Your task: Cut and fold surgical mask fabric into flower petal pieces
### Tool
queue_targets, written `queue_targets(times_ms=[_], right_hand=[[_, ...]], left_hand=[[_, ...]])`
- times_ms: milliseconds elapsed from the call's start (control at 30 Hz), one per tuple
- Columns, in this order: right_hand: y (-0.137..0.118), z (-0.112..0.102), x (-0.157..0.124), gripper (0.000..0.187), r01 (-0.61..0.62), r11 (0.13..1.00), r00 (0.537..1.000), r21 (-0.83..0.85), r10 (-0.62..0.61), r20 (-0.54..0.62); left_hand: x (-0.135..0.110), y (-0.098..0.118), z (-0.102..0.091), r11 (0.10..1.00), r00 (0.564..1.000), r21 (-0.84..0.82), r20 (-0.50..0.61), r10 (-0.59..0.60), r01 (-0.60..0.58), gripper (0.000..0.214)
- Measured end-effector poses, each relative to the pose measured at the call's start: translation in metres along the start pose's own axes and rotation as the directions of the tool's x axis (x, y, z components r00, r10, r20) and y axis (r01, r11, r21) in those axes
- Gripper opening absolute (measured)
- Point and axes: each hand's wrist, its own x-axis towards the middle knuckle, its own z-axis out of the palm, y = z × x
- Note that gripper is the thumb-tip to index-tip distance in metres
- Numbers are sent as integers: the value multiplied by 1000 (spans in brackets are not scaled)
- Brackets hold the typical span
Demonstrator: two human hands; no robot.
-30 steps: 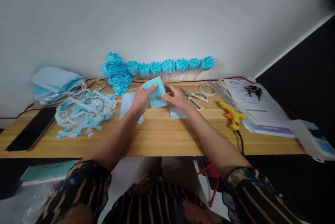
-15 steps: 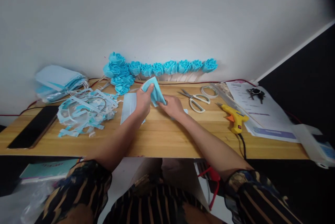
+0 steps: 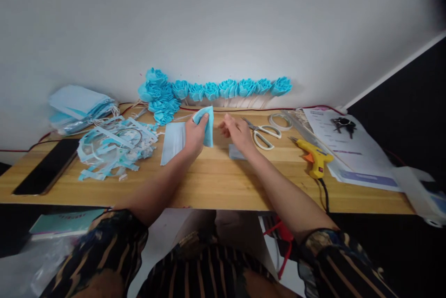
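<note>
My left hand [image 3: 193,134] is closed on a folded light-blue piece of mask fabric [image 3: 206,125], holding it upright above the wooden table [image 3: 212,182]. My right hand [image 3: 237,131] hovers just right of the piece, fingers loosely apart and not touching it. A flat blue mask sheet [image 3: 173,142] lies under and left of my left hand. A small blue square piece [image 3: 235,151] lies on the table below my right wrist.
Blue fabric roses [image 3: 212,89] line the wall. Cut strips and ear loops [image 3: 113,147] pile at left, beside stacked masks [image 3: 78,107] and a black phone [image 3: 47,165]. Scissors [image 3: 261,131], a tape ring [image 3: 279,121], a yellow glue gun [image 3: 313,156], papers [image 3: 343,149] and keys [image 3: 343,123] lie right.
The blue piece went from a flat sheet held by both hands to a folded piece in my left hand alone. My right hand let go and drew away to the right.
</note>
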Motion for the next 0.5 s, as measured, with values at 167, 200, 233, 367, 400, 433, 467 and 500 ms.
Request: queue_targets(times_ms=[167, 200, 233, 367, 400, 433, 467, 500], right_hand=[[1, 6, -1, 64, 48, 993, 996, -111, -55, -65], [1, 9, -2, 64, 68, 987, 993, -146, -81, -84], [0, 11, -3, 64, 86, 981, 989, -173, -105, -100], [2, 9, -1, 64, 104, 978, 985, -180, -126, -115], [3, 7, 1, 64, 90, 984, 986, -152, -109, -122], [4, 4, 2, 63, 72, 992, 987, -105, -86, -138], [5, 1, 4, 62, 52, 998, 986, -45, -58, -157], [6, -2, 5, 61, 37, 999, 985, 15, -34, -171]], left_hand=[[-16, 3, 9, 998, 996, 47, 87, 36, -40, 15], [-18, 3, 10, 998, 995, 50, 91, 37, -41, 13], [-18, 4, 11, 998, 995, 46, 92, 30, -35, 13], [-16, 3, 12, 1000, 994, -22, 113, -7, 10, 22], [-15, 3, 12, 999, 993, -35, 119, -10, 14, 25], [-15, 3, 12, 999, 993, -40, 120, -12, 17, 26], [-15, 3, 12, 999, 993, -39, 116, -13, 18, 27], [-16, 3, 12, 999, 993, -32, 114, -12, 15, 27]])
